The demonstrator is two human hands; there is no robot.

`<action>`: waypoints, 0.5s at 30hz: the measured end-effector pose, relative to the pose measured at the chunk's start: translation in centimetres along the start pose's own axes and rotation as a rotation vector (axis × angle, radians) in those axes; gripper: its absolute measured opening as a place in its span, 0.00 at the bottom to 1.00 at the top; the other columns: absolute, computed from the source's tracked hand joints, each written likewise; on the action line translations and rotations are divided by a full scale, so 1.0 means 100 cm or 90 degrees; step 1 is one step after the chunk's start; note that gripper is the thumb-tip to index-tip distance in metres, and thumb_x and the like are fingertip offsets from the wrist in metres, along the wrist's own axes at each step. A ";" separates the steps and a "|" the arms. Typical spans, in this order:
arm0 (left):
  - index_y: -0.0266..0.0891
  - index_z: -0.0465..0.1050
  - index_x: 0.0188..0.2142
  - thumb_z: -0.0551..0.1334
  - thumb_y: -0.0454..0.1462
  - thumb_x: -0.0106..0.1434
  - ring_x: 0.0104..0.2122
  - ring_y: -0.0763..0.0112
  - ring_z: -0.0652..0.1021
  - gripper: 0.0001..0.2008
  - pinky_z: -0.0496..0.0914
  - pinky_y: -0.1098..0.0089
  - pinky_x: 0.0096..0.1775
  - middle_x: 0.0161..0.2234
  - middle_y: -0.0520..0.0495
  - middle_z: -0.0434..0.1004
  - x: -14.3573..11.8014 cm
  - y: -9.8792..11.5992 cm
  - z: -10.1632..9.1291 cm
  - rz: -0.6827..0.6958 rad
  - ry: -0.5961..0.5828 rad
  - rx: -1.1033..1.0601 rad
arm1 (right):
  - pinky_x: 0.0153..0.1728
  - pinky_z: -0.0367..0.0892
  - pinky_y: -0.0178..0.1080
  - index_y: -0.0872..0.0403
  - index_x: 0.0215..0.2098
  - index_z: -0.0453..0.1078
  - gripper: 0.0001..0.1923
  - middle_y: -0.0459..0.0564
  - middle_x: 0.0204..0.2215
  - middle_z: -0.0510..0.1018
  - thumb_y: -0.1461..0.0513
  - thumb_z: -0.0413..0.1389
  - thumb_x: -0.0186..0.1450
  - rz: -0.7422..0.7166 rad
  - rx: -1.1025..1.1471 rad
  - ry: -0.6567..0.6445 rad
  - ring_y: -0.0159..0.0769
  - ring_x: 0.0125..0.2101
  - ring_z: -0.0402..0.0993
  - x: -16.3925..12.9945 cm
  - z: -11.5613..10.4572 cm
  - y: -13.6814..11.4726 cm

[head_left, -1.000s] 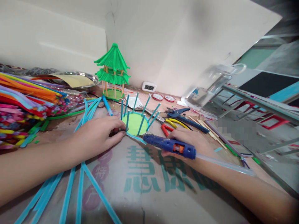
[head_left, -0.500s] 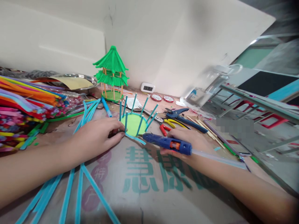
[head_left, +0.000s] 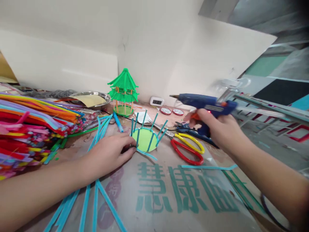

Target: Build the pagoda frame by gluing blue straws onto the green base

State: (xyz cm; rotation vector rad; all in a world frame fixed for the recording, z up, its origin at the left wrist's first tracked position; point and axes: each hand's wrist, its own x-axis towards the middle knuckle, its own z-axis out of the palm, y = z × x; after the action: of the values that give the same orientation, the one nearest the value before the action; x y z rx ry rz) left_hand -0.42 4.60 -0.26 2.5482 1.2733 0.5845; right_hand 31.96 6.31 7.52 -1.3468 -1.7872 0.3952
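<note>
Lifted off the cardboard, the glue gun (head_left: 205,104) now sits clamped in my right hand (head_left: 217,129); my left hand (head_left: 113,151), fingers loosely spread, steadies the flimsy green disc (head_left: 145,139) with its light, bendy blue stems on the cardboard, best held at the rim.

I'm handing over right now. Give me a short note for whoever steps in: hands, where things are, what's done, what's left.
Left hand: flat on the cardboard mat, fingertips against the near edge of the green disc.
Right hand: gripping the blue glue gun, raised clear of the table, nozzle pointing left, red light on.
Done: blue sticks stand upright around the disc's rim; one strip trails loose at the front.
Left, judging by the finished green pagoda behind: probably the walls and roof.
Spare blue strips lie left of the disc, red scissors to its right.
</note>
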 end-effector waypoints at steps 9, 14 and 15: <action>0.42 0.77 0.43 0.53 0.41 0.70 0.42 0.60 0.79 0.14 0.70 0.63 0.41 0.42 0.46 0.80 0.002 0.001 -0.001 -0.010 -0.020 -0.013 | 0.38 0.69 0.39 0.59 0.41 0.78 0.15 0.52 0.34 0.82 0.55 0.63 0.64 0.090 -0.083 -0.116 0.38 0.33 0.76 0.098 0.082 0.030; 0.42 0.76 0.42 0.53 0.42 0.70 0.41 0.61 0.79 0.14 0.69 0.63 0.41 0.40 0.46 0.80 0.000 -0.001 0.001 -0.009 -0.011 -0.019 | 0.30 0.68 0.37 0.59 0.44 0.76 0.14 0.52 0.30 0.82 0.55 0.60 0.68 0.107 -0.071 -0.194 0.35 0.26 0.75 0.103 0.111 0.046; 0.42 0.76 0.42 0.53 0.41 0.70 0.42 0.61 0.79 0.14 0.69 0.63 0.42 0.41 0.46 0.80 0.000 -0.002 0.001 -0.008 -0.010 -0.022 | 0.30 0.68 0.37 0.59 0.44 0.76 0.15 0.52 0.30 0.82 0.55 0.60 0.68 0.107 -0.072 -0.201 0.34 0.26 0.74 0.103 0.112 0.048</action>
State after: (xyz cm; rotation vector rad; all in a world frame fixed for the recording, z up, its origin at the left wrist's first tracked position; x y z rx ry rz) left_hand -0.50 4.67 -0.47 2.5105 1.2625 0.5774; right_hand 25.66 19.89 2.05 -1.5900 -1.9817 0.6345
